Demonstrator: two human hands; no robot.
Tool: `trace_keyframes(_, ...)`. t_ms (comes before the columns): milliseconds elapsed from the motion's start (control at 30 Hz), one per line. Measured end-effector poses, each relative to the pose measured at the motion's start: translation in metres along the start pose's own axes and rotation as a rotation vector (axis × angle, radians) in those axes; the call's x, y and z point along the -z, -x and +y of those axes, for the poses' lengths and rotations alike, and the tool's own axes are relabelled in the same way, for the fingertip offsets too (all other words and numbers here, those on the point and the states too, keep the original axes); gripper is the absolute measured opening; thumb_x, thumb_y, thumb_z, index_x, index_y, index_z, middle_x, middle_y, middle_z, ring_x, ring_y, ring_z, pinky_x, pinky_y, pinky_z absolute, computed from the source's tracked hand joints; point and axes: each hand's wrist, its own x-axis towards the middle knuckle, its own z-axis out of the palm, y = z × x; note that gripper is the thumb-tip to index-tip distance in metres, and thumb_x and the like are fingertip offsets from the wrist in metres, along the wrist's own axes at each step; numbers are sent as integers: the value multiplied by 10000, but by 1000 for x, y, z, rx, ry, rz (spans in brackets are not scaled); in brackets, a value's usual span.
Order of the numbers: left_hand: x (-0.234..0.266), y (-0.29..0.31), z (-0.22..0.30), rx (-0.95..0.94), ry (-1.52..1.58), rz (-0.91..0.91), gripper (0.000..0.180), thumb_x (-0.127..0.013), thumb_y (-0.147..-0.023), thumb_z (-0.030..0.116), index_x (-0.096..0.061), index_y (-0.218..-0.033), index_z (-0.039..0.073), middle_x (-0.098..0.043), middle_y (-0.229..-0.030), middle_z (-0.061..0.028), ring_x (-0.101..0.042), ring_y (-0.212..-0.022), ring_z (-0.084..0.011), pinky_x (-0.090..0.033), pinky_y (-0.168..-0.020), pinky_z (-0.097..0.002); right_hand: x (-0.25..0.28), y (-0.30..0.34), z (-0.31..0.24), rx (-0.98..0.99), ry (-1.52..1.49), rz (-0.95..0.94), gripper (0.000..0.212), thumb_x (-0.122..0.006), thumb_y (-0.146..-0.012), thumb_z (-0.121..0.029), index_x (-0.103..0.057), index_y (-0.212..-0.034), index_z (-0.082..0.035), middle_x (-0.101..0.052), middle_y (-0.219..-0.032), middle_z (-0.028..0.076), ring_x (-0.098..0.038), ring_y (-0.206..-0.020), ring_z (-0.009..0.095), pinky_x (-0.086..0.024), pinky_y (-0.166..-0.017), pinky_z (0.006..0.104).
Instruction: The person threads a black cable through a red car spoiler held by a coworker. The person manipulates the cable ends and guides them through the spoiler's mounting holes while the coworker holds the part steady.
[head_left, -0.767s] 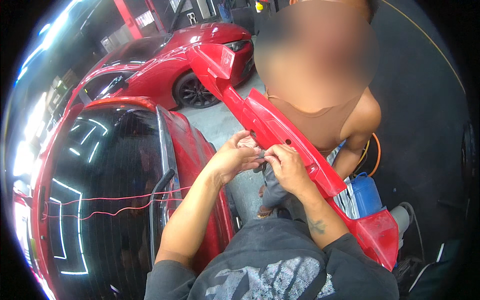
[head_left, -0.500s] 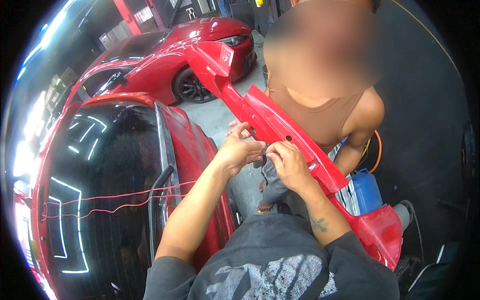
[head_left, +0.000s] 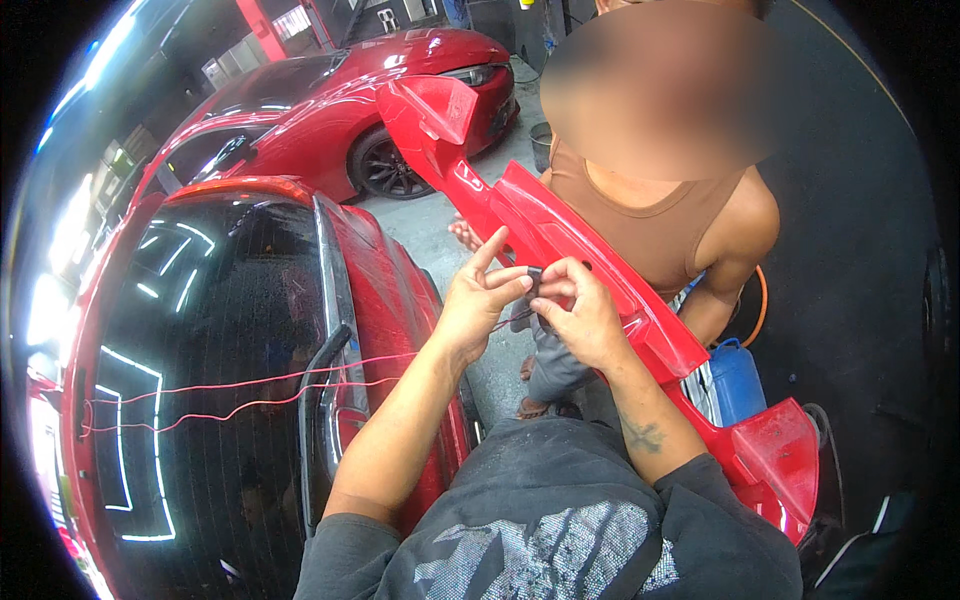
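Small dark piece (head_left: 534, 274) sat between left hand (head_left: 474, 302) and right hand (head_left: 580, 308), long axis roughly fore-aft, both sets of fingers apparently pinching it from opposite sides, neither clearly nearer; red panel (head_left: 628, 305) lay just beyond

The long panel (head_left: 560, 232) is glossy red, like the parked car (head_left: 300, 128); the small piece (head_left: 534, 276) is black. Pinkish-red wires (head_left: 160, 401) cross dark glass (head_left: 220, 300) (faintly striped, with white reflections). The wearer's charcoal shirt (head_left: 470, 470) has a mottled silver print; the co-worker's tank top (head_left: 650, 225) is brown.
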Motion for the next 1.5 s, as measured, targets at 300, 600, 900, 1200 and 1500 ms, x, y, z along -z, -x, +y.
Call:
trace_keyframes(300, 4, 25, -11, -293, -590, 82, 727, -778, -946, 25, -442, -1591, 48, -775, -1073, -109, -728, -999, -164, -591, -908, -333, -11, -14, 14, -108, -240, 103, 369, -808, -925, -37, -597, -1227, -36, -761, -1000, 79, -676, -904, 102, -531, -796, 269)
trace_keyframes(600, -5, 30, -14, -179, -805, 210, 227, -824, -950, 180, -798, -1010, -38, -802, -834, -131, -748, -756, -146, -582, -719, -329, -19, -19, -10, -189, -591, 89, 458, -694, -937, 46, -537, -1359, -40, -737, -1091, 110, -693, -922, 128, -550, -789, 269)
trace_keyframes(900, -1, 26, -7, -273, -790, 219, 253, -777, -982, 175, -802, -1110, -42, -810, -857, -187, -792, -777, -196, -602, -709, -342, -11, -20, -27, -155, -948, 39, 542, -710, -948, -3, -492, -1441, -60, -721, -1205, 144, -679, -1121, 159, -500, -987, 296)
trace_keyframes(1200, 25, 12, -22, -226, -862, 236, 229, -793, -970, 196, -831, -1057, -12, -810, -830, -118, -746, -749, -136, -575, -714, -318, 7, -19, -46, 117, -1077, 41, 569, -686, -988, -26, -443, -1502, -5, -702, -1086, 131, -664, -1025, 176, -528, -992, 369)
trace_keyframes(1500, 37, -6, 0, -323, -916, 198, 233, -805, -948, 190, -843, -1122, 41, -824, -917, -154, -768, -818, -159, -587, -754, -318, 23, 82, -44, 241, -490, 94, 659, -816, -953, -356, -548, -1451, -17, -705, -889, 122, -706, -764, 230, -589, -812, 375)
